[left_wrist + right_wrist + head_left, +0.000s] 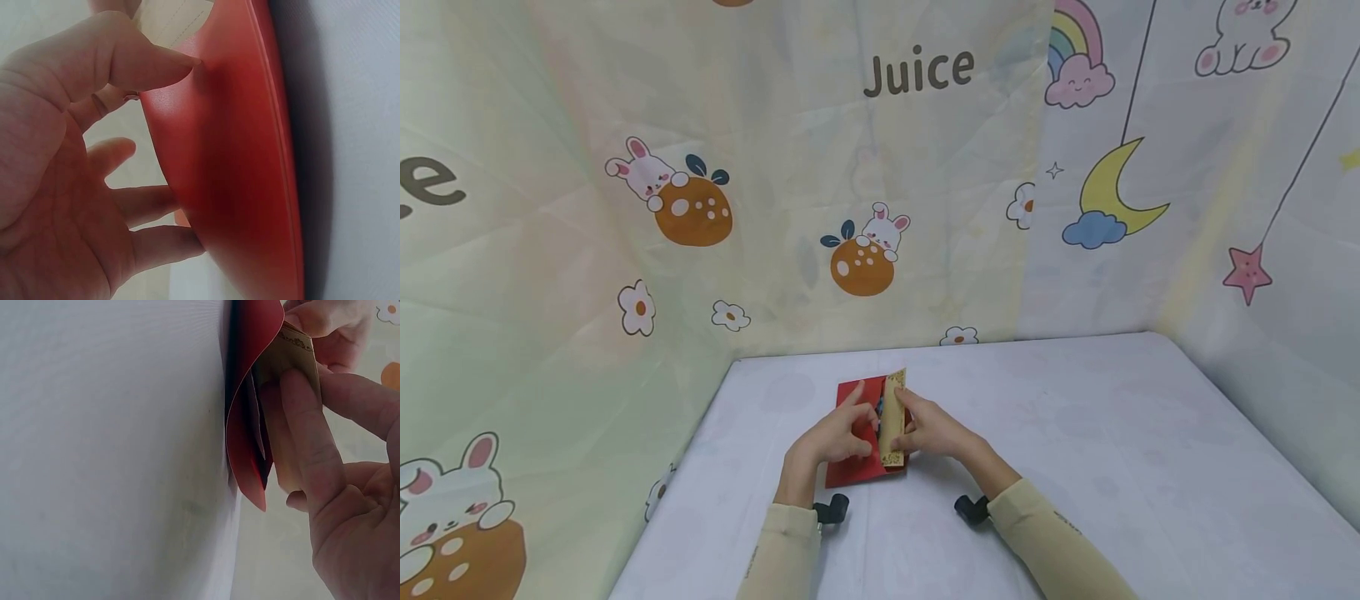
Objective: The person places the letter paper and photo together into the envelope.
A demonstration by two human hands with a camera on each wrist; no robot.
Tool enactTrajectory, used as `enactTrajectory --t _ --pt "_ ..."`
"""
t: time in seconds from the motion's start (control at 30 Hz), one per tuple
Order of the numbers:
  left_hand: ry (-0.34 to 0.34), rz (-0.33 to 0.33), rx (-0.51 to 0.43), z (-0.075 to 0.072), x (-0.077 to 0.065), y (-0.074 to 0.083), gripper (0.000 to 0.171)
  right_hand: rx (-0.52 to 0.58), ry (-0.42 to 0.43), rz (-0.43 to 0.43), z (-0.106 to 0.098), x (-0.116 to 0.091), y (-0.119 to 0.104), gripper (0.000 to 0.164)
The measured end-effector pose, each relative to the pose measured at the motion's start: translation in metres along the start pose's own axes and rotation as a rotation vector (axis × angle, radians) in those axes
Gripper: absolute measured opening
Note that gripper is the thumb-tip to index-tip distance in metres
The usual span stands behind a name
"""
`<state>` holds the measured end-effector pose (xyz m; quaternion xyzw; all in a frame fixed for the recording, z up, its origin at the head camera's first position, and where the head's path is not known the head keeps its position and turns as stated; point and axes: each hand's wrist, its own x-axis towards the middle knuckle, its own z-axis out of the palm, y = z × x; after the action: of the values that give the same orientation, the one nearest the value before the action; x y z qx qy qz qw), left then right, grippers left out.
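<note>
A red folder (855,472) lies on the white table, its surface bowed and one edge raised. From it rises a tan strip of paper (892,417) with dark ornament at both ends. My left hand (833,433) holds the red folder; in the left wrist view the thumb (156,65) presses its face and other fingers reach its raised edge. My right hand (936,427) pinches the tan paper, with fingers (306,419) lying along it in the right wrist view. Dark and pale layers show inside the folder; what they are is partly hidden.
The white-covered table (1075,450) extends around the folder on all sides. Behind it hangs a printed cloth backdrop (790,167) with rabbits, fruit and a moon. Black wrist mounts (972,510) sit at the sleeve cuffs.
</note>
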<state>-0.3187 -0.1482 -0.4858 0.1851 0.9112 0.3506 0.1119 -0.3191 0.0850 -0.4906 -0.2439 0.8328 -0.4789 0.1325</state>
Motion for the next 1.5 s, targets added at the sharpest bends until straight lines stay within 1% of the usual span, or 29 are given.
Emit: enactTrajectory --t 0.23,0.4,0.6,0.87,1.13,1.33,1.5 --pt "-0.002 -0.006 0.004 -0.0007 -0.0012 0.0013 0.028 -0.058 0.006 0.028 0.0003 0.0012 0.0004 0.102" --pt "0.001 -0.001 0.008 -0.001 -0.0015 0.0015 0.028 -0.079 0.012 0.023 0.0004 0.003 -0.0001 0.101" --pt "0.003 -0.001 0.008 -0.0006 -0.0014 0.0013 0.028 -0.083 0.017 0.044 0.001 0.0028 -0.001 0.1" --pt "0.003 0.002 0.004 -0.0007 -0.0011 0.0001 0.029 -0.094 0.009 0.04 0.0034 0.002 -0.0033 0.098" --pt "-0.001 -0.003 0.014 0.0003 -0.0001 -0.0011 0.03 -0.097 -0.01 0.044 0.0041 0.0001 -0.0049 0.099" --pt "-0.003 -0.003 0.02 -0.0005 -0.0007 0.0004 0.029 -0.115 0.014 0.034 0.0046 0.0016 -0.0026 0.104" --pt "-0.004 -0.006 0.02 -0.0006 -0.0002 0.0002 0.029 -0.124 0.013 0.032 0.0048 0.0025 -0.0017 0.102"
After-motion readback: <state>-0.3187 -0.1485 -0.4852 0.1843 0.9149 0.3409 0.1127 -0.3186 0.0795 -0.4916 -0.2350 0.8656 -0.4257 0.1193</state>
